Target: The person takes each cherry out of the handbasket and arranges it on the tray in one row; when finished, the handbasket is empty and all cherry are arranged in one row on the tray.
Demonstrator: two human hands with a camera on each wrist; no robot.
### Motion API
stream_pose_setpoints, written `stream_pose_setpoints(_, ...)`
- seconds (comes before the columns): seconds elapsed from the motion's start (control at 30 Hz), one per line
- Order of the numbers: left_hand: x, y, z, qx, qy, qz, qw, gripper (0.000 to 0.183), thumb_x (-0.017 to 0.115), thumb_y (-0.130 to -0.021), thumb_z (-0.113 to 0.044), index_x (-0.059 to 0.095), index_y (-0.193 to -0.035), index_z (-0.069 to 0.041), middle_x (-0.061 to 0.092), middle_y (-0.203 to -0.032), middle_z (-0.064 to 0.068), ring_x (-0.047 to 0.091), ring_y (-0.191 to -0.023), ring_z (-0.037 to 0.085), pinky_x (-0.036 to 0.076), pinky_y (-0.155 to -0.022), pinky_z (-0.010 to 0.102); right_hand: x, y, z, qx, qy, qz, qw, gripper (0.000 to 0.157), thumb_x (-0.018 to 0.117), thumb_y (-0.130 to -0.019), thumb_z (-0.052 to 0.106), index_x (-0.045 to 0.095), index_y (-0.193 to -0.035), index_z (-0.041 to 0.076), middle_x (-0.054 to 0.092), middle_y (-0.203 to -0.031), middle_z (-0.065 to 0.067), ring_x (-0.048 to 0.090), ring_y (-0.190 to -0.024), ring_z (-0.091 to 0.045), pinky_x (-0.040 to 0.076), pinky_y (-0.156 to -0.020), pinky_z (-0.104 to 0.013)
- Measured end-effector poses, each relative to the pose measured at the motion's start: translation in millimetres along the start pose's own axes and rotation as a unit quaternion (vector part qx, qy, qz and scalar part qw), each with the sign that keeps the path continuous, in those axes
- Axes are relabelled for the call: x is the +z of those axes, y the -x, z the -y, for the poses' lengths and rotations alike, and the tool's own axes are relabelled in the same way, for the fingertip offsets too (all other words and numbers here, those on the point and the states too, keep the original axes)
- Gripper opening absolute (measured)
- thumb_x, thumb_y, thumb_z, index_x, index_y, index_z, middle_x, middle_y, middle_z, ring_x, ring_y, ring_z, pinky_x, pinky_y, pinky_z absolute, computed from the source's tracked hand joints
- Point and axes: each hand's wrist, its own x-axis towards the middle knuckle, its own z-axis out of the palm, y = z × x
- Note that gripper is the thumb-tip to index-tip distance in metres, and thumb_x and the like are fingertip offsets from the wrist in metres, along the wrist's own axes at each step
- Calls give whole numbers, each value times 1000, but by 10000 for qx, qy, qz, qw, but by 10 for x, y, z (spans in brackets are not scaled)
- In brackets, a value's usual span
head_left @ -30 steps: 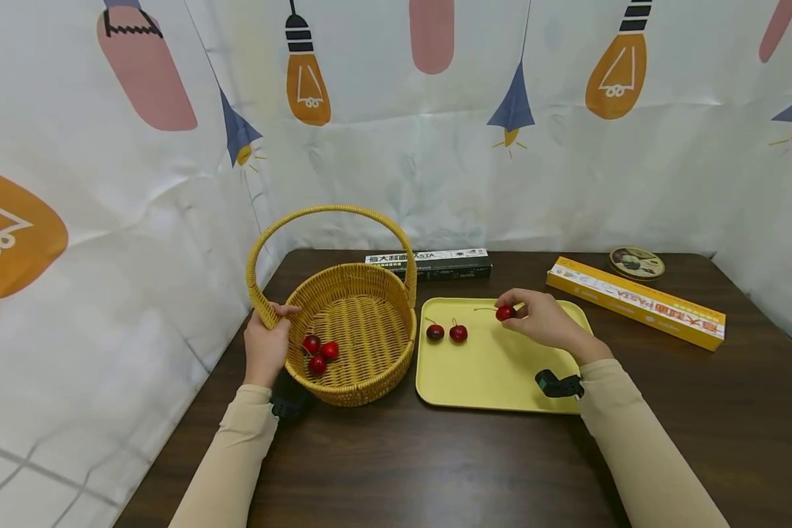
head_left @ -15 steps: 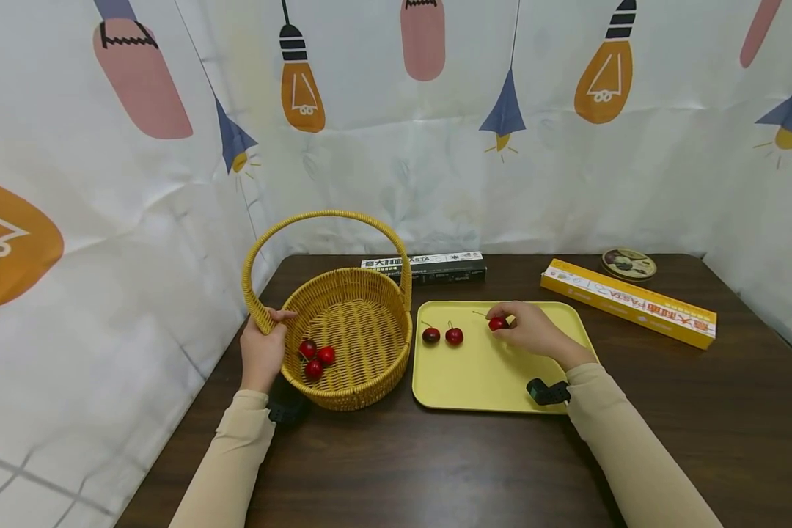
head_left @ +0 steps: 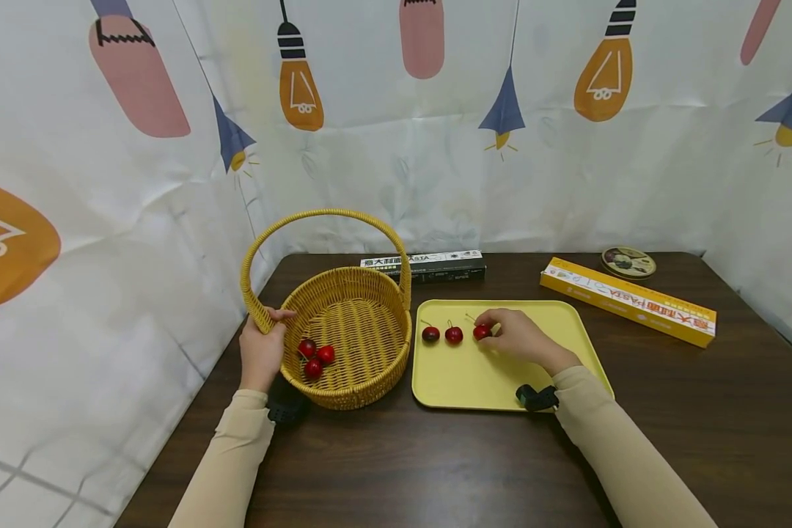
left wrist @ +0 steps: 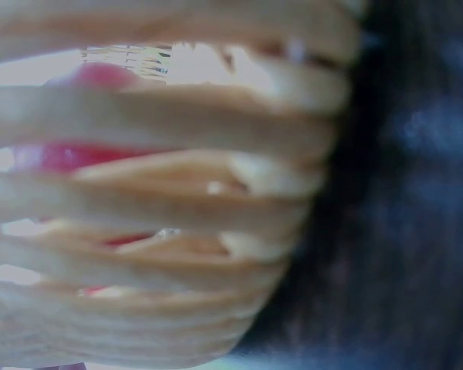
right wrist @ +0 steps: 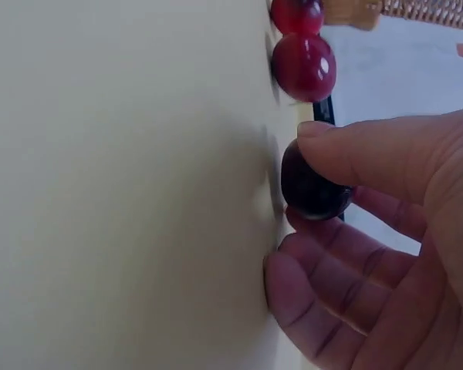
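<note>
My left hand (head_left: 262, 353) grips the lower left end of the handle of a yellow wicker basket (head_left: 396, 367). Inside the basket, on its left side, lie three red cherries (head_left: 313, 368); bits of red show through the weave in the left wrist view, where the hand itself is out of sight. Over a pale yellow tray (head_left: 462, 389), my right hand (head_left: 518, 339) pinches a dark cherry (right wrist: 312, 185) between thumb and fingers, low at the tray's surface. Two more stemmed cherries (head_left: 453, 335) sit on the tray to its left, in a row with it.
Behind the basket lies a black and white pasta box (head_left: 449, 268). A yellow pasta box (head_left: 627, 301) lies slanted at the back right, with a round patterned tin or coaster (head_left: 628, 262) behind it. All stand on a dark wooden table (head_left: 396, 469) before a printed curtain (head_left: 435, 161).
My right hand has moved left and down with the cherry, closer to the two cherries on the tray. The left hand stays on the basket handle. The head view has shifted slightly.
</note>
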Motion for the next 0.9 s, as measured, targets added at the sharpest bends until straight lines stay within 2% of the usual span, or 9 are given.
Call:
stream_pose_setpoints(0.27, 1, -2, -4, 57, -39, -12, 10000, 10, 47, -94, -3, 47, -104, -4, 70, -114, 14, 57, -109, 25, 33, -85, 35, 59, -22, 59, 43, 132, -42, 9999, 35, 78, -82, 18, 66, -114, 8, 67, -101, -5, 57, -86, -19, 46, -73, -33)
stream_pose_setpoints(0.57, -6, 0, -9, -11, -38, 13, 10000, 10, 47, -94, -4, 47, -105, -4, 69, -115, 14, 57, -114, 23, 35, -88, 33, 98, -42, 47, 97, 170, 13, 9998, 38, 79, -81, 22, 65, -114, 9, 66, -98, -4, 56, -85, -19, 46, -75, -34)
stream_pose_setpoints(0.9, -2, -11, 10, 28, -26, 36, 10000, 11, 47, -94, -3, 47, -105, -5, 69, -115, 14, 57, -114, 24, 36, -89, 35, 66, -12, 66, 69, 159, 17, 9998, 39, 76, -85, 26, 64, -117, 8, 65, -100, -5, 56, -83, -19, 46, -73, -35)
